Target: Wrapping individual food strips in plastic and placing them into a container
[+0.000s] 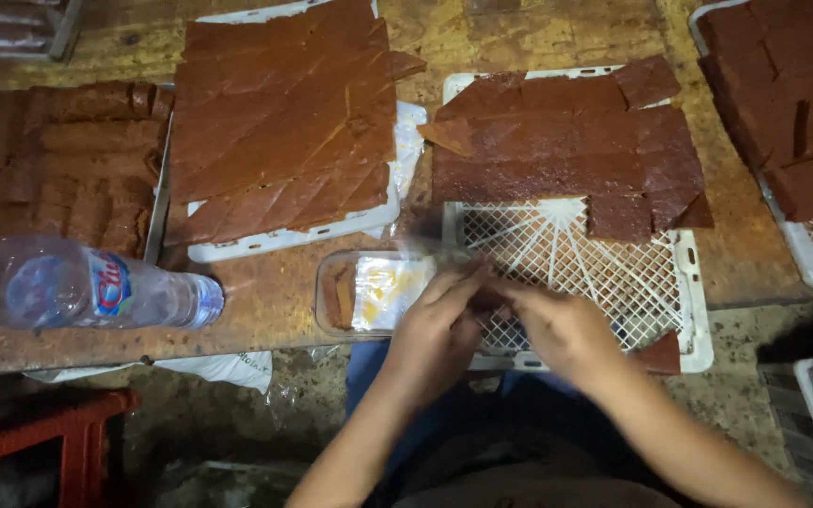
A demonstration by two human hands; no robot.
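Observation:
My left hand (437,331) and my right hand (557,327) meet over the near edge of a white mesh tray (689,310). Between their fingertips they pinch a small dark reddish-brown piece (487,299), mostly hidden by the fingers. The far half of that tray carries flat reddish-brown cut sheets (566,150). Just left of my left hand lies a clear plastic box (369,292) with a rolled brown piece at its left end and a yellowish wrapper inside.
A second white tray (284,240) with diagonally cut brown sheets sits at the back left. Rolled brown pieces (58,160) fill a tray at far left. A plastic water bottle (77,284) lies on its side. Another loaded tray (792,103) is at right, a red stool (39,442) below.

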